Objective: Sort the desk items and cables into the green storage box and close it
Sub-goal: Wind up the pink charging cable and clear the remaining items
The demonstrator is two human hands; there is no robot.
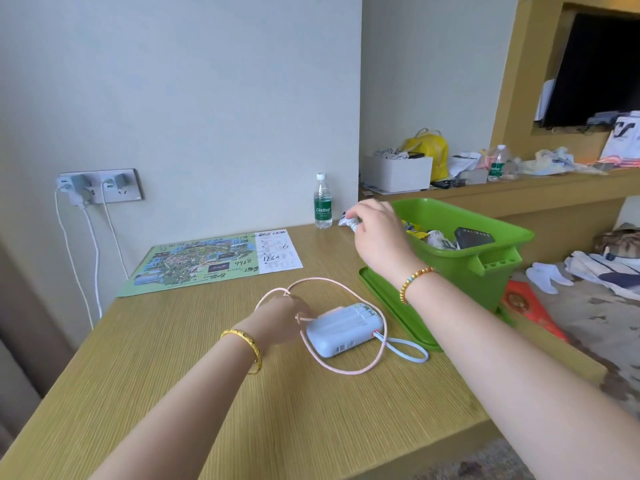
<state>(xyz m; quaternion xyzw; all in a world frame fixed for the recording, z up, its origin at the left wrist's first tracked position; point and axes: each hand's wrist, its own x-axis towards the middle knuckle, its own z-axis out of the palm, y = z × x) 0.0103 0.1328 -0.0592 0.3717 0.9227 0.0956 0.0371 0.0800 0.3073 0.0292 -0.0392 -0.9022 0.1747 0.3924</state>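
Right hand [375, 225] is closing its grip on a small white packet [347, 222] beside the open green plastic storage box [498, 265] at the far tabletop [214, 393] edge. Left hand [282, 318] is pinching the pink braided cable [322, 282] looped around the pale blue power bank [344, 330]; grip closed on the cord.

Best practice, judged: lift packet clear over the rim, drop among contents; coil cable before boxing. Green lid [391, 306] is lying under the box, not yet on.

Readable: water bottle [323, 202] label "Cestbon"; handwritten "1260", "4968" on the illustrated paper map [207, 261].
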